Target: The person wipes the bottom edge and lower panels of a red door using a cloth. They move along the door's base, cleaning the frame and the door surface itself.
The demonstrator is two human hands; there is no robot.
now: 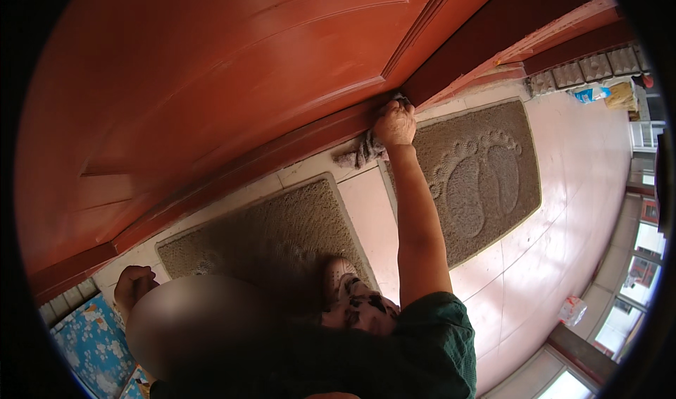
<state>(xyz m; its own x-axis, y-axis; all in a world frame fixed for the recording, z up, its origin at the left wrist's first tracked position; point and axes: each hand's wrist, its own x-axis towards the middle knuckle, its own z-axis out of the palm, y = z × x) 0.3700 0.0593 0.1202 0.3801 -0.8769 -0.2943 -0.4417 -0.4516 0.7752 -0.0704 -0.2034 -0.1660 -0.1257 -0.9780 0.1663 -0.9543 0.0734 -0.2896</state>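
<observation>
My right hand (396, 122) grips a crumpled grey cloth (364, 152), pressed into the corner where the red door (253, 71) meets its dark red frame (470, 40). Part of the cloth hangs below the hand over the floor tiles. At the lower left, my left hand (135, 288) is raised with its fingers curled; no object shows in it. A blurred patch hides part of the view beside that hand.
Two brown doormats lie before the door, one (274, 230) near my shoe (340, 272), the other (470, 182) with a footprint pattern. A blue floral box or cover (95, 341) is at lower left. A plastic bag (572, 310) and a blue packet (591, 94) lie at right.
</observation>
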